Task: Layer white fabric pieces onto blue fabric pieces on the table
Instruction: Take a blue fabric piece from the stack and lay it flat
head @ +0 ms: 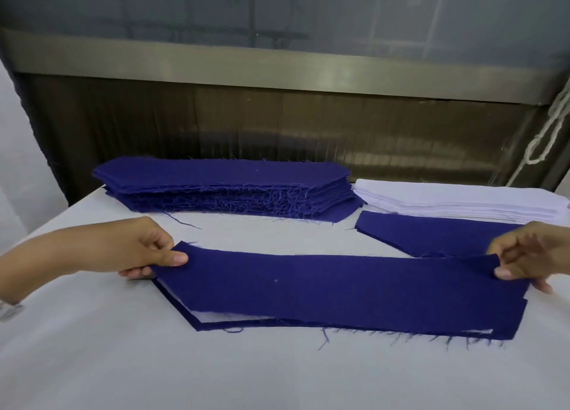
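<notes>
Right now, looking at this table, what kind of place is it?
Probably a clothes-making workshop. A tall stack of blue pieces, all cut alike, sits beside a stack of white pieces, and the left hand and right hand hold a blue piece by its ends.

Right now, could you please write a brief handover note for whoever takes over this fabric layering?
Left hand pinches the left end, right hand the right end, of a long dark-blue fabric piece, held over a white fabric piece on a bottom blue piece.
Rear: stack of blue pieces, stack of white pieces, one loose blue piece before it.
Done: one white-on-blue layer.
Left: lay this piece flat, top it with white, work through both stacks.
</notes>
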Available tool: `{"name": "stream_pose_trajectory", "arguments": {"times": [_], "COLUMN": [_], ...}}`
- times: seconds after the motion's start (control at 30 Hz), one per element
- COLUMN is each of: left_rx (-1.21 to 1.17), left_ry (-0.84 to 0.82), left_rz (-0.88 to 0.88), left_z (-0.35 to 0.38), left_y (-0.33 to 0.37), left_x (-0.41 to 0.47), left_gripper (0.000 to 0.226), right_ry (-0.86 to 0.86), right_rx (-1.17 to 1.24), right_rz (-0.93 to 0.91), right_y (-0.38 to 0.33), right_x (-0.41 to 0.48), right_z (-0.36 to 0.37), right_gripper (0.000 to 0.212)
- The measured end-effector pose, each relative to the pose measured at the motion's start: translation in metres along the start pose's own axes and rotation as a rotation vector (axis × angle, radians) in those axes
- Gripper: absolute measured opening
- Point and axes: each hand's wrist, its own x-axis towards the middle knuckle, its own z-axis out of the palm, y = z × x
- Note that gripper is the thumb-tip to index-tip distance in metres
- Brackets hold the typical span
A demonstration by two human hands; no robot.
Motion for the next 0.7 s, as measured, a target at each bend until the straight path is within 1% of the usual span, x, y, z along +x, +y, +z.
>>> {"name": "stream_pose_trajectory", "arguments": {"times": [0.07, 0.13, 0.23, 0.33, 0.4, 0.6, 0.7], "left_rx": [0.036, 0.077, 0.152, 0.23, 0.263, 0.313, 0.313], "left_ry": [0.03, 0.053, 0.096, 0.145, 0.167, 0.202, 0.202], "left_rz": [-0.027, -0.047, -0.049, -0.068, -0.087, -0.103, -0.088], "left_z": [0.001, 0.004, 0.007, 0.007, 0.008, 0.008, 0.006], "left_y": [0.002, 0.004, 0.006, 0.007, 0.007, 0.002, -0.004], "left_x": [-0.002, -0.003, -0.003, -0.002, -0.003, -0.002, 0.0], "left_gripper": [0.045, 0.044, 0.044, 0.045, 0.046, 0.052, 0.055], "right_ry": [-0.076, -0.086, -0.049, 0.043, 0.064, 0.133, 0.167], "right_rx": [0.018, 0.039, 0.021, 0.031, -0.006, -0.114, -0.171], "right_rz": [-0.015, -0.019, 0.0, 0.039, 0.059, 0.108, 0.097], "right_y": [-0.007, -0.008, -0.003, 0.003, 0.004, -0.001, -0.003], "right_x": [0.006, 0.007, 0.003, 0.0, 0.0, -0.007, -0.014], "right_z": [0.008, 0.01, 0.002, 0.0, -0.001, 0.002, 0.004], "right_gripper": [0.029, 0.028, 0.032, 0.032, 0.034, 0.04, 0.042]}}
